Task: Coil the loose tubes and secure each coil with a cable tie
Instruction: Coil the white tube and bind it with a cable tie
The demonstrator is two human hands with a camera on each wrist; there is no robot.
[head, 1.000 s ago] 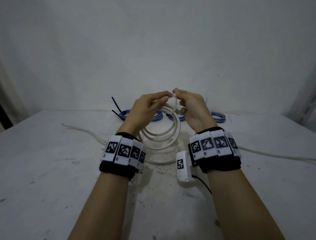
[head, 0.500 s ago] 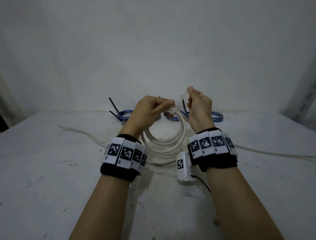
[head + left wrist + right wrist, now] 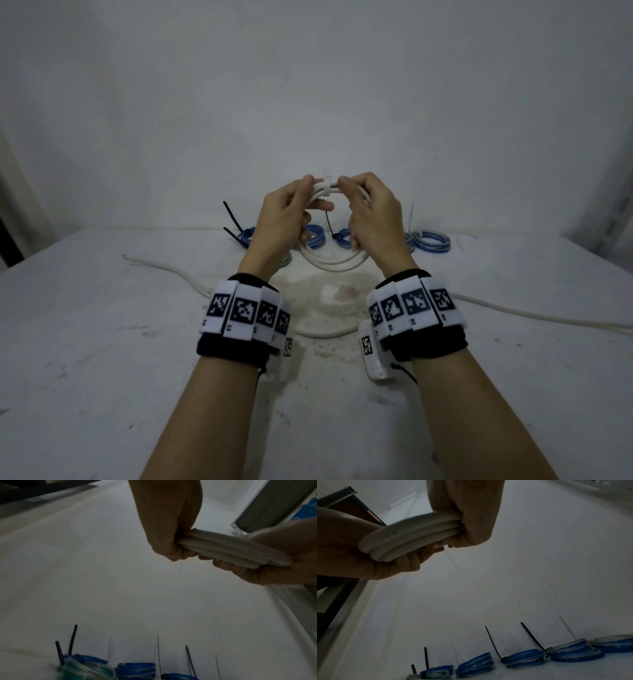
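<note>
I hold a white tube coil [image 3: 331,264] up above the table, between both hands. A white cable tie [image 3: 325,189] wraps the bundle at its top. My left hand [image 3: 303,195] grips the coil just left of the tie, and my right hand [image 3: 352,192] grips it just right of the tie. In the left wrist view the left hand [image 3: 169,536] closes round the strands of the coil [image 3: 231,550]. In the right wrist view the right hand [image 3: 467,526] clamps the coil [image 3: 412,534], and the cable tie's thin clear tail [image 3: 452,559] hangs below it.
Several blue tube coils [image 3: 430,240] tied with black cable ties [image 3: 233,219] line the back of the table [image 3: 102,342] by the wall. A loose white tube [image 3: 164,271] runs across the table under my wrists and off to the right. A greenish coil [image 3: 85,672] sits at the row's left end.
My right hand, which was pulling the tie's tail upward, has come down onto the coil. Both hands have lifted the coil higher, and the tie now sits snug between them.
</note>
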